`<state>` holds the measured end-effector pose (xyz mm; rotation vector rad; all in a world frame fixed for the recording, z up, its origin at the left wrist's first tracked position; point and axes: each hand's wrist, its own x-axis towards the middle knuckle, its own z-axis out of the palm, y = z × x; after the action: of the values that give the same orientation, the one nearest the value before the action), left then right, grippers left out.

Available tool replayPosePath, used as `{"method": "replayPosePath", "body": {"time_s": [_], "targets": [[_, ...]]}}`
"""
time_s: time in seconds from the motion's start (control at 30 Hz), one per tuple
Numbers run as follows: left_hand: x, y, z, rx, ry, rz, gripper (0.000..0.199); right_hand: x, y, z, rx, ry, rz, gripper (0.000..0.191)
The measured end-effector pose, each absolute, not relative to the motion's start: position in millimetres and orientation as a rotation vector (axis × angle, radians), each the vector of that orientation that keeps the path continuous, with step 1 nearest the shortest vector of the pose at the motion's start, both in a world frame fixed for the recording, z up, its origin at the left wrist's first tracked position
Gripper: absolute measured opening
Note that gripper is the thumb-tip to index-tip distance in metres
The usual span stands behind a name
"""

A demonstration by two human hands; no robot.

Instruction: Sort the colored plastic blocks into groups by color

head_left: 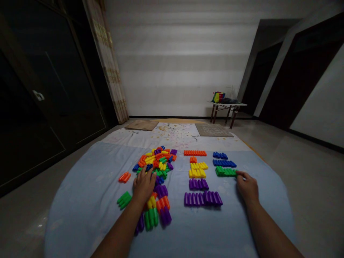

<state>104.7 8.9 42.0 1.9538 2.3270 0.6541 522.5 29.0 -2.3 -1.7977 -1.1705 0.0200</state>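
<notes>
My left hand (144, 184) rests on the near side of a mixed pile of plastic blocks (161, 157), its fingers somewhat apart and bent over green and blue pieces. Nothing shows gripped in it. My right hand (247, 187) is closed, with thumb and index finger at the right end of a row of green blocks (227, 172). Beyond this row lie two rows of blue blocks (224, 163). Left of it are orange blocks (195, 153), yellow blocks (198, 173) and purple blocks (202, 198), also set in rows.
A pale blue cloth (88, 200) covers the round table. Near my left forearm lie loose green pieces (124, 200) and an orange piece (124, 177). Two flat boards, one brown (142, 124) and one grey (213, 130), lie at the far side. A small table (228, 104) stands by the wall.
</notes>
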Motion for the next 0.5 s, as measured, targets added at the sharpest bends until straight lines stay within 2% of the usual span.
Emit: {"method": "replayPosePath", "body": {"time_s": [0.3, 0.5], "targets": [[128.5, 23.4, 46.7, 2.04, 2.048, 0.637, 0.044, 526.0, 36.2, -12.2, -1.756, -1.201, 0.03, 0.038], [131.1, 39.8, 56.7, 2.036, 1.828, 0.786, 0.041, 528.3, 37.7, -15.7, -1.766, -1.19, 0.057, 0.04]]}}
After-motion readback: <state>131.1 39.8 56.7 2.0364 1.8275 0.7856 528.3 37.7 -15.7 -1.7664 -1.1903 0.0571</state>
